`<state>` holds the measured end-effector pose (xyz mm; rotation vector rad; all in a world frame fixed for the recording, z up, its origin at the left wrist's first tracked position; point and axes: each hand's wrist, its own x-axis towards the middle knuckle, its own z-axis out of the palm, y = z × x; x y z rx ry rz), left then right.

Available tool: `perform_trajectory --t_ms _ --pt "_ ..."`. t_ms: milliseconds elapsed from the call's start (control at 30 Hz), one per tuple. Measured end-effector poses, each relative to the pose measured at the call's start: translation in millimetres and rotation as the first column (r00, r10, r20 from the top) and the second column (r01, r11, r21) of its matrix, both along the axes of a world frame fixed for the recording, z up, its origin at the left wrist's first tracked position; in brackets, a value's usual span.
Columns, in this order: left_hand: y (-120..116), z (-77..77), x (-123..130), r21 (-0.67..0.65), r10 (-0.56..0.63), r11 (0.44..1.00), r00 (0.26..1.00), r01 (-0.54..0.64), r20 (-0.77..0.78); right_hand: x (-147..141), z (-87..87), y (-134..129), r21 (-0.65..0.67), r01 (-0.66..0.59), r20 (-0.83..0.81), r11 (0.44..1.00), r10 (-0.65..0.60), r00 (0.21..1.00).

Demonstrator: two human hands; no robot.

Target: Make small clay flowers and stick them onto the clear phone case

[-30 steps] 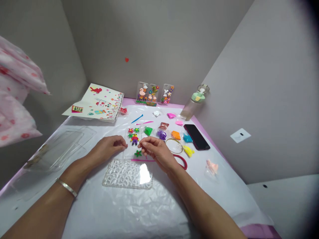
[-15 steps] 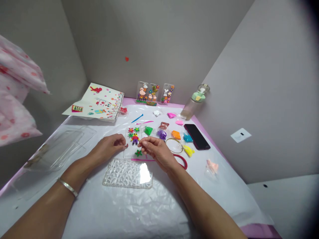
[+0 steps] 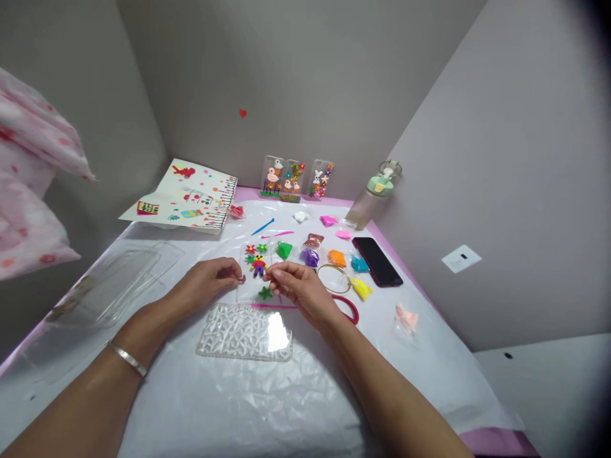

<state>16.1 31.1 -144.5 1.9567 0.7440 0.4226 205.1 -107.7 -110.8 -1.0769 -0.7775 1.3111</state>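
My left hand [image 3: 220,275] is closed in a pinch, with a small reddish-brown bit of clay [image 3: 242,278] at its fingertips. Across from it, my right hand [image 3: 293,283] has thumb and forefinger pressed together; whatever sits between them is too small to make out. Between the hands a clay figure [image 3: 258,266] in red, yellow and purple lies on a clear phone case. Red and green clay flowers [image 3: 251,249] are beside the figure, and a green flower with a red centre [image 3: 265,293] is below it. Nearer me lies a textured clear case [image 3: 244,334].
Packets of coloured clay, such as the purple one [image 3: 310,257], lie beyond my right hand. Around them are a phone [image 3: 377,261], a bottle [image 3: 370,202], scissors with a red handle [image 3: 351,310] and a blue tool [image 3: 263,226]. Clear cases [image 3: 119,280] lie left; a notebook [image 3: 191,197] stands behind.
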Motion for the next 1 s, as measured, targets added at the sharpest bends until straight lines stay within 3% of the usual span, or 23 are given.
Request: perform_trajectory --t_ms 267,433,567,733,1000 --pt "2.1 -0.8 -1.0 0.040 0.031 0.999 0.999 -0.030 -0.018 0.5 -1.9 -0.4 -0.012 0.014 -0.023 1.000 -0.014 1.000" --pt "-17.1 19.7 5.3 0.051 0.073 0.996 0.991 -0.079 0.109 -0.4 -3.3 -0.5 0.002 0.001 -0.034 1.000 -0.001 0.999" --pt "-41.3 32.4 14.6 0.048 -0.024 0.999 0.981 0.015 0.195 0.1 -8.3 0.6 0.038 0.014 0.039 0.999 -0.015 0.999" --pt "-57.0 26.5 21.8 0.206 -0.054 0.979 0.966 0.000 0.254 -0.2 -12.1 1.3 0.061 0.015 0.053 0.998 -0.018 0.998" --pt "-60.7 17.2 23.1 0.394 -0.080 0.918 0.951 -0.046 0.298 -2.8 -14.7 4.1 0.049 0.045 0.070 0.998 -0.048 0.996"
